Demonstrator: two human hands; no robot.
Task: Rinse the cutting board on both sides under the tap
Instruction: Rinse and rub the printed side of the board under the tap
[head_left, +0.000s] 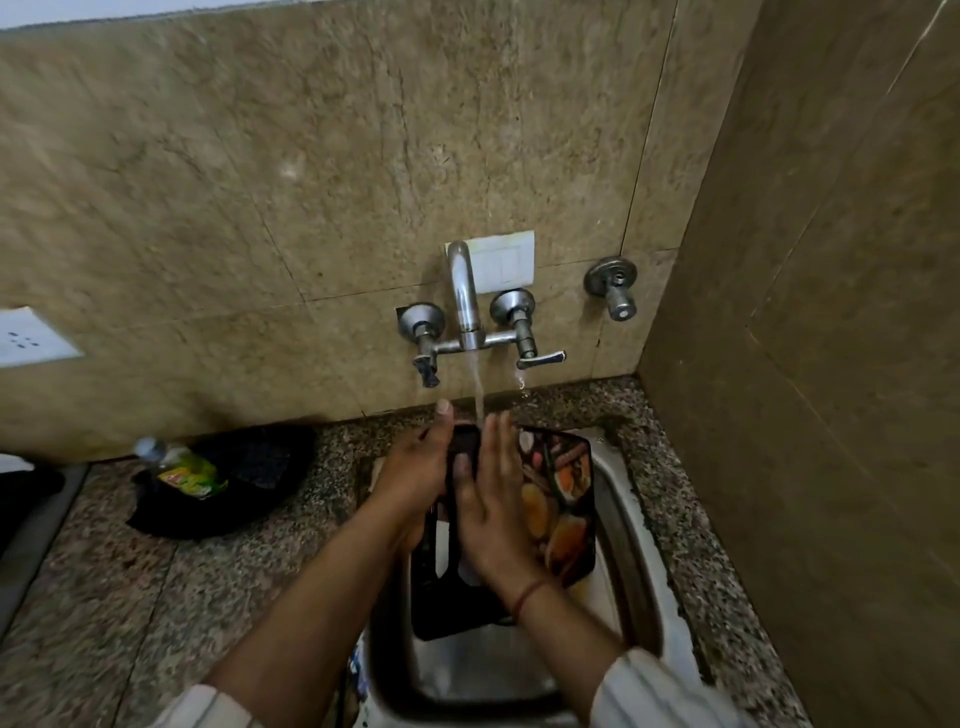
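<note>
While the left hand (415, 470) grips the cutting board (566, 499), sweep the right hand's (496, 512) flat fingers (492, 441) across it under the tap (462, 291).

On my feed the cutting board (563, 499) (dark, with a food print) is held over the steel sink (621, 525), and water from the tap (462, 291) lands at its far end. The left hand (415, 467) grips its left edge. The right hand (491, 499) lies flat-fingered on its face.
</note>
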